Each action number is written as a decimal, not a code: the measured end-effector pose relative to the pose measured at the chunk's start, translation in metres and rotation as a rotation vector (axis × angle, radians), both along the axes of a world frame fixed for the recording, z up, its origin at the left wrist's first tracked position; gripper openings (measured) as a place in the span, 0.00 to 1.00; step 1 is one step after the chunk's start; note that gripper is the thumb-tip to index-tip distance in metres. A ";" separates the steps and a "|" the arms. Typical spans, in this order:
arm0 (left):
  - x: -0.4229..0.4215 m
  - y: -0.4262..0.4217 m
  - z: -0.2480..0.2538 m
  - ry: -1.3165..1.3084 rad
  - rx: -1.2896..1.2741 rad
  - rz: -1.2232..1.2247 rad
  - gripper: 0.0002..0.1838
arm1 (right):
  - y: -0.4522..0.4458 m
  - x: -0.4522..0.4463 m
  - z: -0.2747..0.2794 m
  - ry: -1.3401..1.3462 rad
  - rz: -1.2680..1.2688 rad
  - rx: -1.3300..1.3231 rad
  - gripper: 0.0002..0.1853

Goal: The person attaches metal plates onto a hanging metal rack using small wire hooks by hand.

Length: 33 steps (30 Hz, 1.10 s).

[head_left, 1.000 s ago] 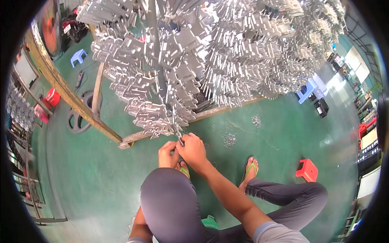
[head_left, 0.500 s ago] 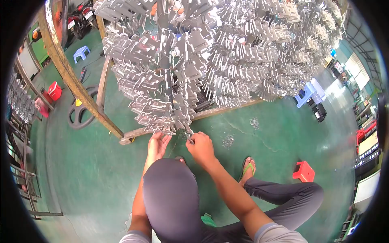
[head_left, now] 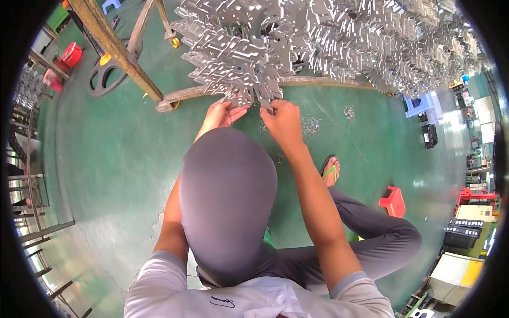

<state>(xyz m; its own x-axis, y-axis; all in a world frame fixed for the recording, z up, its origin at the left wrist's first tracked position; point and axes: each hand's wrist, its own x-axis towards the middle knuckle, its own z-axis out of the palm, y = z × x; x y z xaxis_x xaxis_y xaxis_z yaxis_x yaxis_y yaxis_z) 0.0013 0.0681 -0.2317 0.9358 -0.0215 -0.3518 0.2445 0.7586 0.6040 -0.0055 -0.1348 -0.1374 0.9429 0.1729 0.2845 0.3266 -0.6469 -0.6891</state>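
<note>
Flat grey metal brackets (head_left: 238, 58) with cut-out slots hang in a dense cluster in front of me. At the bottom of this cluster, my right hand (head_left: 283, 122) is closed around the end of one metal bracket (head_left: 266, 104), thumb toward the left. My left hand (head_left: 224, 114) is just to the left, palm turned up, its fingers apart beside the lowest brackets. Its fingertips are close against the bracket edges; whether they bear any weight cannot be told. Below the hands is my raised knee in grey trousers.
More hanging brackets (head_left: 382, 47) fill the upper right. A worn metal frame (head_left: 122, 53) stands at left, its bottom bar (head_left: 328, 81) running behind the hands. Small metal bits (head_left: 310, 125) lie on the green floor. A red stool (head_left: 393, 201) stands at right, a blue stool (head_left: 419, 106) farther back.
My view has tipped downward, so hands and brackets appear higher in the picture. The right hand still grips at the bottom of the cluster; the left stays beside it.
</note>
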 end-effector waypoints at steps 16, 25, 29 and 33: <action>0.010 -0.008 -0.007 0.024 0.088 -0.182 0.15 | -0.007 0.017 -0.004 0.182 0.031 0.003 0.15; 0.008 -0.023 0.005 0.012 0.191 -0.130 0.15 | -0.005 0.017 -0.013 0.233 0.021 0.094 0.14; 0.010 -0.024 -0.002 0.015 0.137 -0.091 0.14 | -0.003 0.017 -0.011 0.300 0.001 0.078 0.16; 0.008 -0.027 0.001 0.012 0.110 -0.065 0.15 | -0.003 0.023 -0.034 -0.034 -0.057 -0.098 0.18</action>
